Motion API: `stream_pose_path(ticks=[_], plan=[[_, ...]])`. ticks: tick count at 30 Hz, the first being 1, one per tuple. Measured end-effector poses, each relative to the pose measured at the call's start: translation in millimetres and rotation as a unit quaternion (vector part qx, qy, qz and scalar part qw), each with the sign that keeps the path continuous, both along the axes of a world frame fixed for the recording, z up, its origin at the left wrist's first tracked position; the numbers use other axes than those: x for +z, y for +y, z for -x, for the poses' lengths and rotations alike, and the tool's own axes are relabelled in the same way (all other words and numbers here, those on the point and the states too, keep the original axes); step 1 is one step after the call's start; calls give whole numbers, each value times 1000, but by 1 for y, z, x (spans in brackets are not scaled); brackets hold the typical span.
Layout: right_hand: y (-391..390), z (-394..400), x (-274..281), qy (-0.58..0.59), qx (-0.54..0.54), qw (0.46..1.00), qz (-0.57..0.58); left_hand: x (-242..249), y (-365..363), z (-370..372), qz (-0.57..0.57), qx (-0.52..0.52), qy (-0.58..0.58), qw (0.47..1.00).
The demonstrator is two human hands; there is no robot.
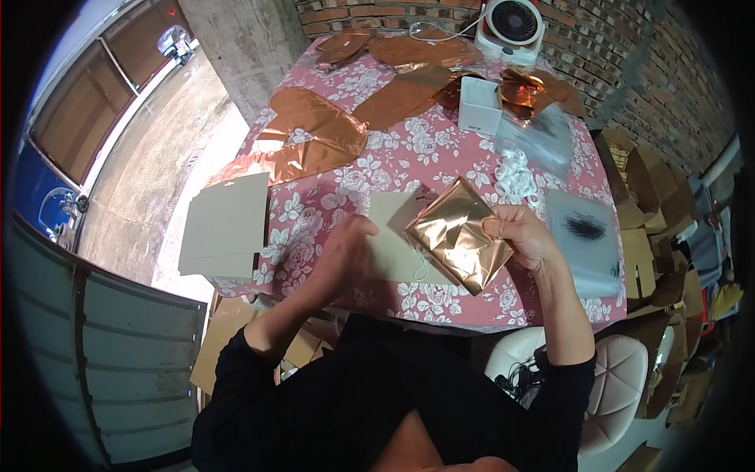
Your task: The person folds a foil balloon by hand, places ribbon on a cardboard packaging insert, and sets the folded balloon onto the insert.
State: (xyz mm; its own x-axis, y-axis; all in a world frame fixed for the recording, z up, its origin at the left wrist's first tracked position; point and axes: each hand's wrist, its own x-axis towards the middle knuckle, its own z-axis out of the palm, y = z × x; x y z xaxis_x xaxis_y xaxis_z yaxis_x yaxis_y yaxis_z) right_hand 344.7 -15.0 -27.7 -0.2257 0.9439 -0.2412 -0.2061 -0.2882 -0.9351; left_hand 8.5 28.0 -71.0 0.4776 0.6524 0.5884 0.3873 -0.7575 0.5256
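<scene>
My right hand [523,236] grips a shiny copper foil balloon [456,236], folded flat into a square, by its right edge, thumb on top. The balloon is held tilted over a greyish-beige card sheet [385,250] lying near the table's front edge. A thin white loop [422,268] shows below the balloon's left corner. Over the card's left edge hovers my left hand [344,250]; its thumb points right, and its other fingers are blurred and mostly hidden. To its left sits a stack of similar card sheets [226,226] at the table's left edge.
Flat copper foil balloons [330,130] lie across the back and left of the flowered tablecloth [311,236]. A white box [480,110], white coiled ribbons [515,175] and clear plastic bags [586,267] are at the right. A fan heater [511,27] stands behind; cardboard boxes [641,259] line the right.
</scene>
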Motion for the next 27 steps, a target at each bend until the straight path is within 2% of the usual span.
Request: stream_pose_path(ticks=[1,2,6,8,9,11,12,19,22,24,25,27], plan=[[3,3,-1,0,2,1000,1,0,0,7,86,41,4,995],[6,7,-1,1,19,1000,6,3,2,13,108,40,24,993],[16,15,6,13,23,1000,-5,6,-3,9,95,5,49,994],[21,8,0,28,-2,999,-40,14,-7,-11,-50,-33,102,993],[20,8,1,29,-1,999,-40,20,-9,-18,-50,-33,103,993],[15,6,7,35,-38,998,-46,31,-10,-33,-14,-108,164,980],[14,1,1,33,-40,998,-44,32,-8,-38,-37,-127,148,980],[-7,-18,-4,41,-87,994,-41,1,19,-61,62,-178,210,959],[-14,-27,-7,39,-90,994,-56,-9,26,-67,9,-163,175,971],[-19,-26,-4,29,-125,990,-55,-8,25,-74,-65,-103,146,982],[-20,-26,-3,30,-126,990,-56,-7,24,-77,-66,-104,148,981],[-24,-26,-3,33,-139,988,-52,3,17,-82,-186,-83,119,972]])
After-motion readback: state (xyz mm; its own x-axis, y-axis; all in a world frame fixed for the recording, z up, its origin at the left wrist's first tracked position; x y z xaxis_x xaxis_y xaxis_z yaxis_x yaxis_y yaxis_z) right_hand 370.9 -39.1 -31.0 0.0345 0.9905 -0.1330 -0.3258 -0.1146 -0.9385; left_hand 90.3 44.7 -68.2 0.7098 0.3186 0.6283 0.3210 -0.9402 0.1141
